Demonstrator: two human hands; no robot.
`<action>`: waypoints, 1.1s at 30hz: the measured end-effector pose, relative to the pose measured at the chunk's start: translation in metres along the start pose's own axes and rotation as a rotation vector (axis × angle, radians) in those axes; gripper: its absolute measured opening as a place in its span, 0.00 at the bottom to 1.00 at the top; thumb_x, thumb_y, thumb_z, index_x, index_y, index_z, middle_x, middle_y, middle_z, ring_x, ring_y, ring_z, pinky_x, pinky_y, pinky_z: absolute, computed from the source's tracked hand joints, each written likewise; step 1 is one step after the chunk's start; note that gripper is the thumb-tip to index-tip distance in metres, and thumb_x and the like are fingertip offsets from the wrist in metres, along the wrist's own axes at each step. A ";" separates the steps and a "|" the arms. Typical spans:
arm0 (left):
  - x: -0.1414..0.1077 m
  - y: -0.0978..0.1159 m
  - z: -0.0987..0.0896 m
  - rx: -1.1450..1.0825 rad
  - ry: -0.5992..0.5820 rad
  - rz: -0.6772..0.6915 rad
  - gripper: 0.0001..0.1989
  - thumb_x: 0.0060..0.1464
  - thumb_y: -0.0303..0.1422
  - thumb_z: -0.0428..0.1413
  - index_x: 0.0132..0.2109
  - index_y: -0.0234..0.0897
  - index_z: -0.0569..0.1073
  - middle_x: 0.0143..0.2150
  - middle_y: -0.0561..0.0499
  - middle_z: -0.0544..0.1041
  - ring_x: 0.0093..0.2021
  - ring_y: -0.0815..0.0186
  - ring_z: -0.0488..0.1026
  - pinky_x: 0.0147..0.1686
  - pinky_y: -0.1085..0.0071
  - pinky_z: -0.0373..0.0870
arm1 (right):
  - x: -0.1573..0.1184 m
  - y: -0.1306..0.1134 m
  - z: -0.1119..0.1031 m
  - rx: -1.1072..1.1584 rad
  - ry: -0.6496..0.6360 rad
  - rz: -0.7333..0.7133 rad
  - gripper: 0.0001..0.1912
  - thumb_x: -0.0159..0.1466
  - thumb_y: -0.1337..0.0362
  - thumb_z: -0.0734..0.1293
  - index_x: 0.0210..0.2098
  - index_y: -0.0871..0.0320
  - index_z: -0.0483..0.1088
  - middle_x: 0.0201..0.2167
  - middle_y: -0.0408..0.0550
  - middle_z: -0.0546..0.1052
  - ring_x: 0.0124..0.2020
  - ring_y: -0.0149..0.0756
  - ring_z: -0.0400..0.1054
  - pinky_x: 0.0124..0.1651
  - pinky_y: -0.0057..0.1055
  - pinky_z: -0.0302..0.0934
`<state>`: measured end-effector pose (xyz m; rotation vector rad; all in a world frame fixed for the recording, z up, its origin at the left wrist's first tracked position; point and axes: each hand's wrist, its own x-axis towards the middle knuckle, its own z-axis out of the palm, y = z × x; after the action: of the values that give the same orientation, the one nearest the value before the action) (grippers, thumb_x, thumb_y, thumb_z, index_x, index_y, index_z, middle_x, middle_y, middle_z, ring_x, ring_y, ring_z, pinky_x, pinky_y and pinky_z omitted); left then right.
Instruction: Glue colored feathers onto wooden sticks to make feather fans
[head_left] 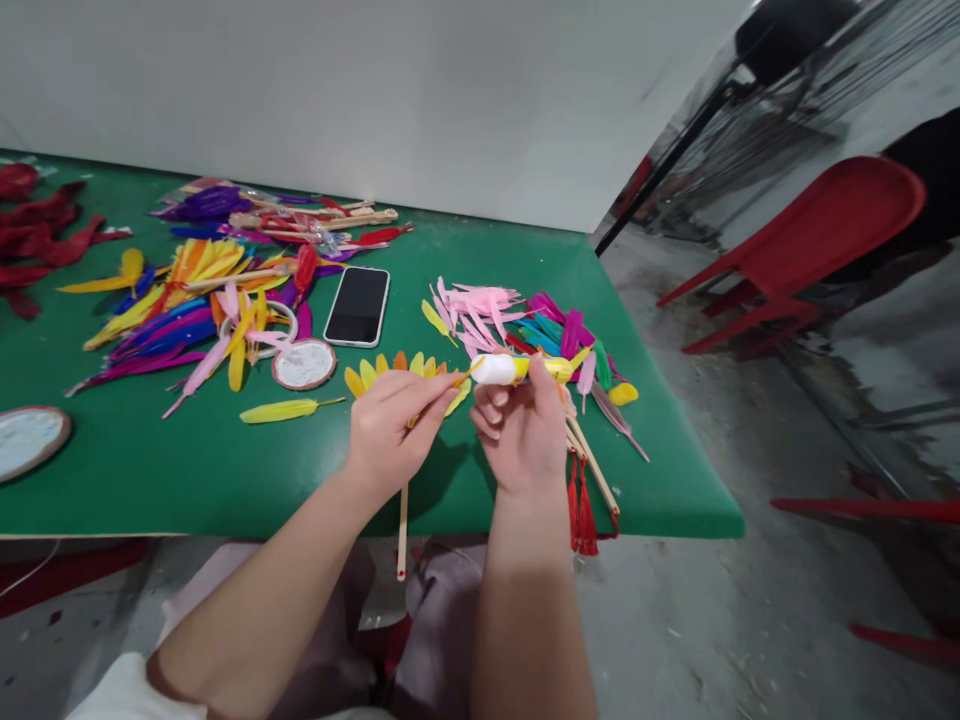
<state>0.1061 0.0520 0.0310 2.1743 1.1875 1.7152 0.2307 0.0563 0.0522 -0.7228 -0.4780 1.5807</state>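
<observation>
My left hand (396, 425) is closed in a pinch on a thin yellow-orange feather (466, 376), mostly hidden by the fingers. Its end points at the white tip of a glue bottle (501, 369); whether they touch I cannot tell. My right hand (525, 425) is wrapped around this white and yellow bottle, held sideways. Beneath my left hand lies a fan of yellow and orange feathers (365, 376), partly covered, its wooden stick (403, 530) reaching past the table's front edge. A single yellow-green feather (281, 411) rests left of it.
On the green table (187, 480) lie a phone (358, 307), a round white disc (304, 364), pink feathers (480, 305) and a mixed feather pile (165, 320). Red tassels (583, 510) hang at the front edge. A red chair (825, 240) stands at the right.
</observation>
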 end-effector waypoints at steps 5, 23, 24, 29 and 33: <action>0.000 0.000 -0.001 -0.013 -0.037 0.062 0.08 0.51 0.26 0.52 0.37 0.33 0.75 0.25 0.50 0.74 0.27 0.71 0.69 0.29 0.74 0.66 | 0.000 0.000 0.000 0.003 0.010 0.000 0.16 0.54 0.51 0.64 0.30 0.59 0.66 0.12 0.34 0.60 0.13 0.20 0.53 0.12 0.17 0.41; 0.003 -0.001 -0.004 -0.006 -0.080 -0.020 0.08 0.53 0.29 0.51 0.35 0.33 0.75 0.25 0.50 0.76 0.26 0.71 0.70 0.28 0.75 0.67 | 0.001 0.001 0.001 -0.045 0.032 -0.040 0.15 0.53 0.52 0.64 0.27 0.59 0.67 0.11 0.34 0.59 0.12 0.21 0.51 0.12 0.18 0.40; 0.003 -0.001 -0.005 -0.005 -0.090 -0.010 0.08 0.52 0.29 0.51 0.35 0.33 0.75 0.26 0.49 0.75 0.26 0.71 0.70 0.28 0.75 0.67 | 0.001 0.001 0.000 -0.050 0.034 -0.048 0.15 0.53 0.52 0.64 0.27 0.59 0.67 0.10 0.34 0.58 0.12 0.21 0.51 0.12 0.18 0.41; 0.003 0.000 -0.006 -0.023 -0.088 -0.002 0.07 0.52 0.28 0.51 0.35 0.33 0.75 0.26 0.49 0.75 0.27 0.70 0.70 0.29 0.74 0.67 | 0.001 0.001 0.000 -0.082 0.045 -0.086 0.13 0.52 0.53 0.64 0.26 0.58 0.66 0.10 0.33 0.57 0.11 0.21 0.49 0.12 0.19 0.41; 0.006 0.003 -0.007 -0.054 -0.019 -0.074 0.06 0.51 0.27 0.52 0.33 0.33 0.74 0.26 0.51 0.76 0.26 0.73 0.70 0.27 0.77 0.66 | 0.000 0.002 0.000 -0.088 0.053 -0.141 0.11 0.52 0.56 0.63 0.25 0.58 0.66 0.09 0.33 0.55 0.11 0.21 0.48 0.12 0.19 0.41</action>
<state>0.1018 0.0514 0.0391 2.0836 1.1872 1.6735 0.2295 0.0561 0.0509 -0.7789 -0.5506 1.4130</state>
